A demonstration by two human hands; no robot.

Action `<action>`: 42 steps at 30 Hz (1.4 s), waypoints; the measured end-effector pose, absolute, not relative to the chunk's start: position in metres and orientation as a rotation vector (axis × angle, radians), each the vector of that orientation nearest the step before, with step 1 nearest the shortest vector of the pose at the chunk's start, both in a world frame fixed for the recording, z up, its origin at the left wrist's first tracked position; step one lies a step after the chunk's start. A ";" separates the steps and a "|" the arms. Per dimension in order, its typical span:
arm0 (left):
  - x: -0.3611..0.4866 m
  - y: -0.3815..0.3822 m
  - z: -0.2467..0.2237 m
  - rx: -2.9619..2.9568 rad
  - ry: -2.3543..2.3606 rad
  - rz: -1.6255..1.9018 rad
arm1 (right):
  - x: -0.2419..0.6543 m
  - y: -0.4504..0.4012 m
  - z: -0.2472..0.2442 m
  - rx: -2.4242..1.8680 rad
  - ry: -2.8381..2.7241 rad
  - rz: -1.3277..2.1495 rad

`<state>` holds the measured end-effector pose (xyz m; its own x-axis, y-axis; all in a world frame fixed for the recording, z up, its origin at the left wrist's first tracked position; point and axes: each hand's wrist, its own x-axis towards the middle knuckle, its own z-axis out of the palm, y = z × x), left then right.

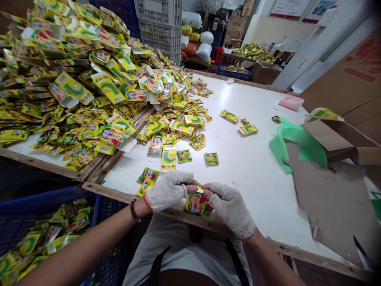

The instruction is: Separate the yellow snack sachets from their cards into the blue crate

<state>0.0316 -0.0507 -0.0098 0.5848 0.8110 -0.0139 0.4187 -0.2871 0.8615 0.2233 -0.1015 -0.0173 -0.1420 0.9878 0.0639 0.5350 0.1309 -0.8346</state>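
Observation:
Both my hands wear white knit gloves that leave the fingertips bare. At the table's front edge, my left hand (171,191) and my right hand (230,206) pinch a small yellow candy box (200,190) between them. Its pale end shows at the fingertips, and the rest is mostly covered. Just below the fingers lie green and yellow candy packets (195,203). Beside my left hand are a green packet (148,175) and a yellow one. Farther forward, a yellow box (169,157) lies near two small green packets (211,159).
A big heap of yellow candy boxes and packets (74,71) covers the left side. A blue crate (49,200) with more boxes stands lower left. On the right are a green plastic piece (309,145), flattened cardboard (330,206) and an open carton (333,133). Wooden strips edge the white table (253,171).

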 end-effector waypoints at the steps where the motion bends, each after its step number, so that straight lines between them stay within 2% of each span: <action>1: 0.031 -0.048 -0.009 1.921 0.984 0.516 | 0.223 -0.100 -0.014 -1.507 -1.750 0.924; 16: 0.030 -0.037 -0.003 2.095 0.837 0.463 | 0.233 -0.094 -0.025 -1.409 -1.858 0.806; 23: 0.022 -0.053 -0.013 2.450 0.625 0.509 | 0.241 -0.107 -0.042 -1.061 -2.071 0.713; 27: 0.018 -0.055 -0.014 2.442 0.658 0.539 | 0.239 -0.106 -0.046 -1.141 -1.988 0.683; 31: -0.002 -0.025 0.010 2.331 0.998 0.655 | 0.214 -0.095 -0.039 -1.463 -1.490 0.827; 33: -0.011 -0.004 0.023 2.332 1.301 0.598 | 0.187 -0.100 -0.033 -1.458 -1.333 0.971; 37: -0.006 0.024 0.020 2.288 1.781 0.196 | 0.124 -0.131 -0.026 -0.955 -1.782 1.360; 39: 0.005 0.026 0.005 2.235 1.895 0.065 | 0.110 -0.142 -0.025 -0.833 -1.964 1.342; 42: 0.016 0.020 -0.013 2.160 1.960 0.088 | 0.126 -0.140 -0.029 -0.953 -2.004 1.167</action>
